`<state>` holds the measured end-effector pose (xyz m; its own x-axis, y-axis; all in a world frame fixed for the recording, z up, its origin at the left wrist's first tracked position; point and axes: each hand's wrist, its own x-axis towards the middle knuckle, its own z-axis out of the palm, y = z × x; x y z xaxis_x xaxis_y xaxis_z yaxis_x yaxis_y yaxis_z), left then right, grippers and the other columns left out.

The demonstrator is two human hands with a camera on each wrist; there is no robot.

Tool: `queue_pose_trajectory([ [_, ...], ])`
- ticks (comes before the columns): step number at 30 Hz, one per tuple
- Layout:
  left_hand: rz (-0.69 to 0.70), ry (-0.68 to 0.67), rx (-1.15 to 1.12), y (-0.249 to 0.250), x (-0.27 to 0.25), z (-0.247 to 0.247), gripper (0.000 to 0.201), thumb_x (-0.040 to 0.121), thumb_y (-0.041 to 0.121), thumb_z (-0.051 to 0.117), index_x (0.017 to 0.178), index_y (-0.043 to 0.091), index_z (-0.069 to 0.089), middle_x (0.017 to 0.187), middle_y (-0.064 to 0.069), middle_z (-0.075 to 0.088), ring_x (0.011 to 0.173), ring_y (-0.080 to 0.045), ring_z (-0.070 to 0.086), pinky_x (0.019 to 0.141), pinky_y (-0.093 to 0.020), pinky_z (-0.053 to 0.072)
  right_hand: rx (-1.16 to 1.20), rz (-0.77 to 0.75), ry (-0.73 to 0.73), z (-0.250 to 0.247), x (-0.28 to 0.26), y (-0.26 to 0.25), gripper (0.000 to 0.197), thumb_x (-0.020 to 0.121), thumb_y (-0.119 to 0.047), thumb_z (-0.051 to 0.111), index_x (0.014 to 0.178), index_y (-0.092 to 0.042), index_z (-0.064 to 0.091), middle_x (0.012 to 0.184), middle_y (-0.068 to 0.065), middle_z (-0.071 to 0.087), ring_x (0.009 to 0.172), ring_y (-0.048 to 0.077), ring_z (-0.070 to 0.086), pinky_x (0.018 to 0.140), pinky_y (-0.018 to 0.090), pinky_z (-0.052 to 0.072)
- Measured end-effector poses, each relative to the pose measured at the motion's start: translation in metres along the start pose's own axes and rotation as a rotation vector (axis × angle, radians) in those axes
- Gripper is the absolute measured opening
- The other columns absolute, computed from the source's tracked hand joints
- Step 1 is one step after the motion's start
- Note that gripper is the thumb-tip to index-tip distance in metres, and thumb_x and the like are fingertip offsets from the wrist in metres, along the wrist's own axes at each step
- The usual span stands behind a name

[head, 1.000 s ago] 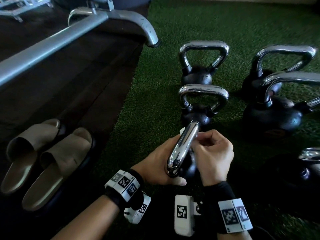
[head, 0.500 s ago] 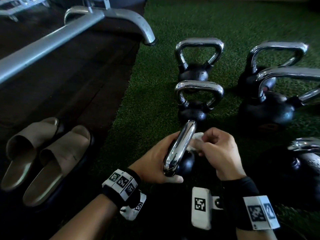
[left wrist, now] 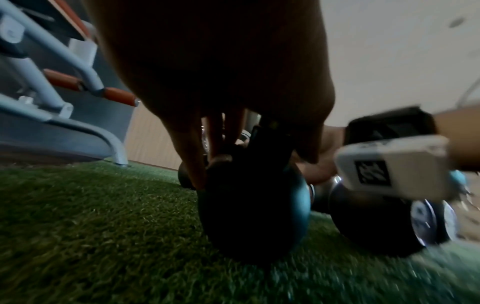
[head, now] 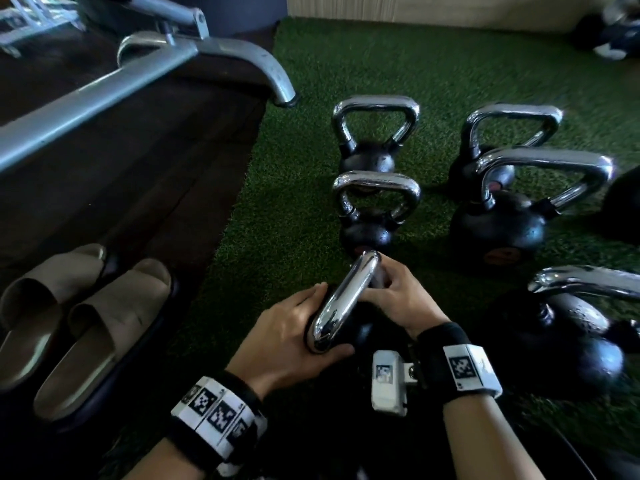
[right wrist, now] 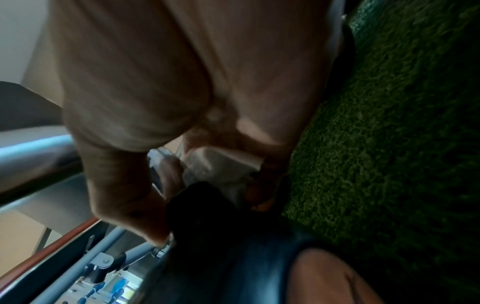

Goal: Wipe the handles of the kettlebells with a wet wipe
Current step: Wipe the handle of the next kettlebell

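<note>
The nearest kettlebell (left wrist: 254, 205) stands on the green turf, its chrome handle (head: 346, 299) running away from me. My left hand (head: 287, 334) grips the near end where the handle meets the black ball, the fingers (left wrist: 197, 154) reaching down the ball. My right hand (head: 401, 299) is curled round the far right side of the handle. It pinches a folded white wet wipe (right wrist: 221, 164) against the metal. The head view hides the wipe behind the fingers.
Two small kettlebells (head: 375, 183) (head: 375, 109) stand in line beyond the near one. Larger ones (head: 543, 161) (head: 512, 114) (head: 588, 278) crowd the right. A pair of beige sandals (head: 86, 317) lies on the dark floor at left, under a grey bench frame (head: 104, 95).
My right hand has slid with the wipe from the handle's far top corner down its right side, and the wipe has gone out of sight in the head view. The left hand keeps its hold.
</note>
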<state>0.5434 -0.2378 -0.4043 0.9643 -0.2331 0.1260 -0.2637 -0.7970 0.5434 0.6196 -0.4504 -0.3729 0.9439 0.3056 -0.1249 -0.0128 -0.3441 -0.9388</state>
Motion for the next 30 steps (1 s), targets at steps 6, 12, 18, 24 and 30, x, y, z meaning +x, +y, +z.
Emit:
queue_pose_trajectory([
  [6, -0.024, -0.031, -0.349, -0.007, 0.022, -0.017, 0.040, 0.074, 0.043, 0.092, 0.111, 0.035, 0.078, 0.093, 0.034, 0.074, 0.092, 0.016, 0.068, 0.082, -0.013, 0.054, -0.061, -0.002, 0.174, -0.010, -0.033, 0.015, 0.027, 0.075, -0.014, 0.087, 0.089, -0.021, 0.065, 0.082, -0.004, 0.073, 0.078, 0.006, 0.068, 0.077, 0.029, 0.053],
  [12, -0.183, -0.141, -0.507, -0.011, 0.044, -0.022, 0.046, 0.073, 0.051, 0.089, 0.116, 0.037, 0.077, 0.109, 0.019, 0.078, 0.106, 0.001, 0.071, 0.102, -0.037, 0.056, -0.066, -0.030, 0.294, 0.001, -0.059, 0.009, 0.030, 0.075, -0.015, 0.090, 0.089, -0.012, 0.063, 0.078, 0.003, 0.069, 0.063, -0.001, 0.055, 0.057, 0.012, 0.044],
  [18, -0.181, -0.221, -0.499, -0.020, 0.045, -0.026, 0.050, 0.074, 0.044, 0.090, 0.121, 0.035, 0.074, 0.115, 0.019, 0.076, 0.109, 0.002, 0.069, 0.105, -0.035, 0.054, -0.186, 0.050, 0.235, -0.011, -0.057, 0.011, 0.036, 0.066, -0.028, 0.094, 0.087, -0.029, 0.066, 0.084, -0.008, 0.070, 0.079, 0.005, 0.063, 0.064, 0.014, 0.047],
  [24, -0.096, -0.517, -0.344, -0.057, 0.088, -0.056, 0.055, 0.083, 0.005, 0.084, 0.129, 0.030, 0.069, 0.122, 0.014, 0.075, 0.115, -0.002, 0.069, 0.102, -0.020, 0.051, 0.008, 0.176, 0.325, -0.033, -0.061, 0.016, 0.038, 0.080, -0.004, 0.077, 0.094, -0.039, 0.074, 0.075, -0.004, 0.072, 0.055, 0.004, 0.060, 0.053, 0.027, 0.048],
  [30, -0.210, -0.287, -0.468, -0.078, 0.159, -0.038, 0.066, 0.086, 0.007, 0.082, 0.138, 0.039, 0.057, 0.127, 0.009, 0.071, 0.112, -0.007, 0.071, 0.101, -0.028, 0.056, 0.446, 0.172, 0.319, -0.048, -0.048, 0.003, 0.054, 0.071, -0.052, 0.084, 0.119, -0.029, 0.074, 0.108, 0.012, 0.077, 0.103, 0.030, 0.074, 0.093, 0.050, 0.057],
])
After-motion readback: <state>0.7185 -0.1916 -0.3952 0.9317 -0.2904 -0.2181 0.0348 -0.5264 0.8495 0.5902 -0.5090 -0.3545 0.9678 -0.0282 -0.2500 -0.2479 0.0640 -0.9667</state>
